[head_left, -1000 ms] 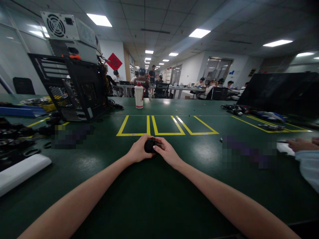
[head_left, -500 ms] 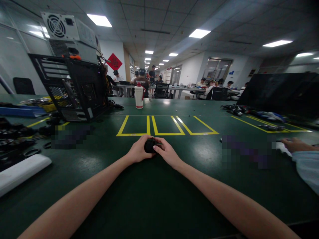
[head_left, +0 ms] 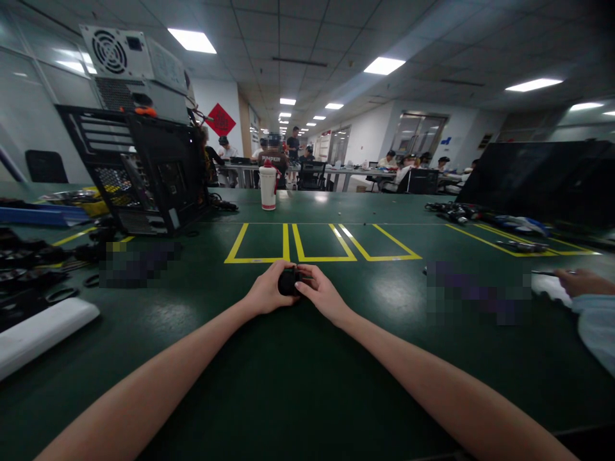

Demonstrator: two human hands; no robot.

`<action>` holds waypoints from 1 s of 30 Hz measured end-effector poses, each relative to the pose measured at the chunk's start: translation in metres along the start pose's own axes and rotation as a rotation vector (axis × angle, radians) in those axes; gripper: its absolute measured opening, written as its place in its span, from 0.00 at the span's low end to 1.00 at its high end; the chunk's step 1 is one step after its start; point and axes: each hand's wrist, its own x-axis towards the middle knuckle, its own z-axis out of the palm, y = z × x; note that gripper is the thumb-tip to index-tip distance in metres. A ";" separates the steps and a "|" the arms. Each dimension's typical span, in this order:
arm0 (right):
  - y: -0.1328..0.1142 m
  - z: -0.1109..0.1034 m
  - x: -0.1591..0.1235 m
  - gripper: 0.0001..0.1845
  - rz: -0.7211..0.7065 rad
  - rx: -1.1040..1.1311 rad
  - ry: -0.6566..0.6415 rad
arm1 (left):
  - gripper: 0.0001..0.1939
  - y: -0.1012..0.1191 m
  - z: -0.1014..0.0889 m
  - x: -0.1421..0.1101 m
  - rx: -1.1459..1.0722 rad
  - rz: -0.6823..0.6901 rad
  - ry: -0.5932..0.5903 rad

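A small round black part (head_left: 287, 282) is held between my two hands, low over the green table (head_left: 307, 378). My left hand (head_left: 265, 288) curls around its left side, thumb below and fingers above. On the other side, my right hand (head_left: 321, 292) pinches its right edge between thumb and fingertips. What kind of part it is I cannot make out, since it is dark and partly covered by fingers. Just beyond my hands, yellow tape outlines (head_left: 291, 259) mark the tabletop.
On the left stand a black computer case (head_left: 144, 169) with power supplies (head_left: 132, 54) on top, cables, and a white bar-shaped object (head_left: 45, 336). A white cup (head_left: 268, 186) stands farther back. At right are a co-worker's hand (head_left: 583, 282), a black panel (head_left: 542, 182) and cables (head_left: 454, 210).
My hands and the black part stay almost in place, with only slight shifts of the right fingers. At far right, the co-worker's hand has moved slightly right and now shows a thin dark tool.
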 end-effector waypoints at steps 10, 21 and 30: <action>0.009 -0.001 0.001 0.12 0.062 -0.018 0.109 | 0.29 -0.004 0.001 0.001 0.030 -0.010 0.023; -0.009 -0.012 -0.011 0.31 0.129 -0.509 -0.048 | 0.29 -0.025 -0.008 0.007 -0.118 -0.295 -0.086; -0.011 -0.013 -0.014 0.21 0.060 -0.673 -0.078 | 0.31 -0.023 -0.008 0.006 -0.141 -0.294 -0.094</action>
